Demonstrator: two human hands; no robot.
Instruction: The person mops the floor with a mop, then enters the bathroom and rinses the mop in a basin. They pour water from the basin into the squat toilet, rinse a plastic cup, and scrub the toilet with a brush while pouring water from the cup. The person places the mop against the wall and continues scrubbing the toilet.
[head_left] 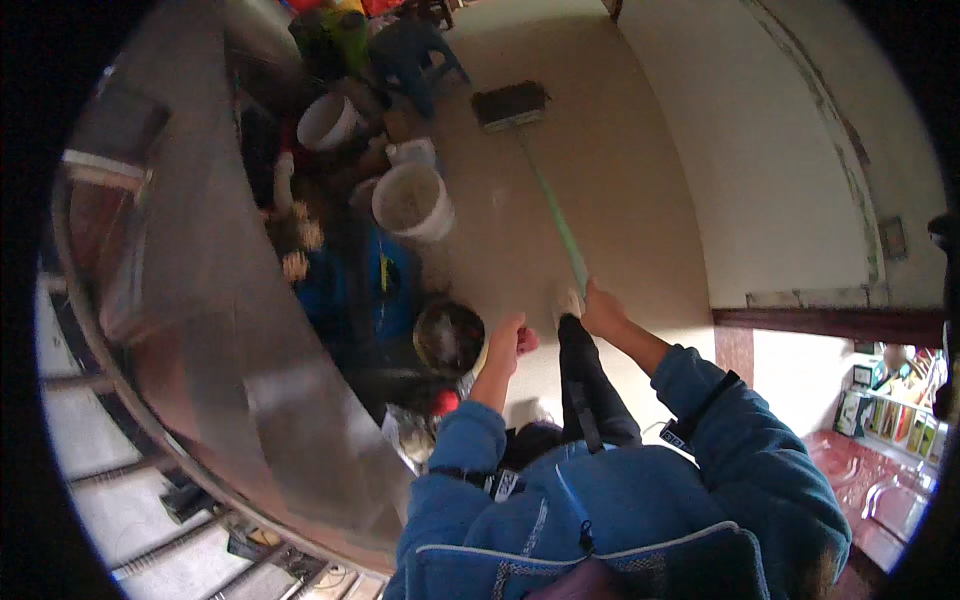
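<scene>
My right hand (604,310) is closed around the upper end of a broom's pale green handle (556,215). The handle slants away from me to a wide, dark-bristled broom head (510,106) on the floor ahead. To the left of the handle, my left hand (515,340) hangs in front of my body, apart from the broom. Its fingers are curled in and nothing shows sticking out of them. A round, dark-centred pot or basin (449,338) sits just left of that hand.
Along the left stand a white bucket (412,202), another white bucket (328,122) and a blue stool (412,60). A long brown counter-like surface (215,300) curves along my left side. A pale wall (760,150) rises on the right, with a dark red threshold (830,326) below it.
</scene>
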